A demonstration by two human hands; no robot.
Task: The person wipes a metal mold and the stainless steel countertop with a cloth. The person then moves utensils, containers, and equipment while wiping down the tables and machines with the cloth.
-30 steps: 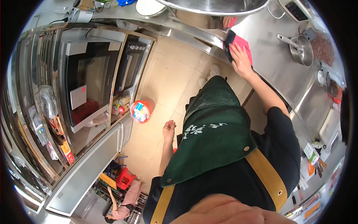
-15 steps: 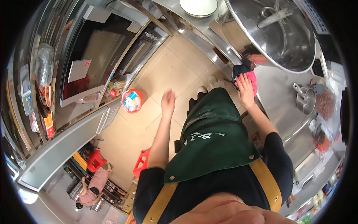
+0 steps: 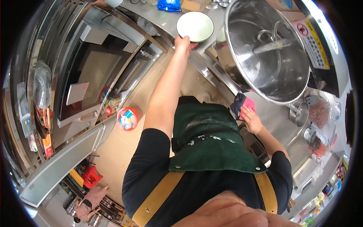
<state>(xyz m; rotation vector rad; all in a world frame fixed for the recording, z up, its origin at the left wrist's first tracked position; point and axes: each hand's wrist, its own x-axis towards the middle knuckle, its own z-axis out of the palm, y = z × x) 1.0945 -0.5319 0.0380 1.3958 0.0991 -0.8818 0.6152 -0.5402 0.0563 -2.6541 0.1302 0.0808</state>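
Observation:
My left hand [image 3: 183,45] reaches far forward to a white bowl [image 3: 195,25] with a dark rim on the steel counter. The thumb lies over the bowl's near rim, and the fingers are partly hidden below it. To the right, my right hand [image 3: 250,118] is on a pink and dark cloth [image 3: 240,104] at the counter's front edge, fingers close together on the pink part. Just beyond the cloth stands a big steel mixing bowl [image 3: 242,62], with a metal mixing hook [image 3: 270,46] inside it.
A small steel pot [image 3: 300,114] and a bag of brown granules [image 3: 319,111] stand on the right counter. Ovens [image 3: 94,72] line the left side. On the floor are a red bin [image 3: 129,118] and a red stool [image 3: 91,176]. Another person [image 3: 90,202] is at the lower left.
My left hand has gone from hanging over the floor to the white bowl's rim and taken hold of it. My right hand stays on the cloth. The view has shifted forward.

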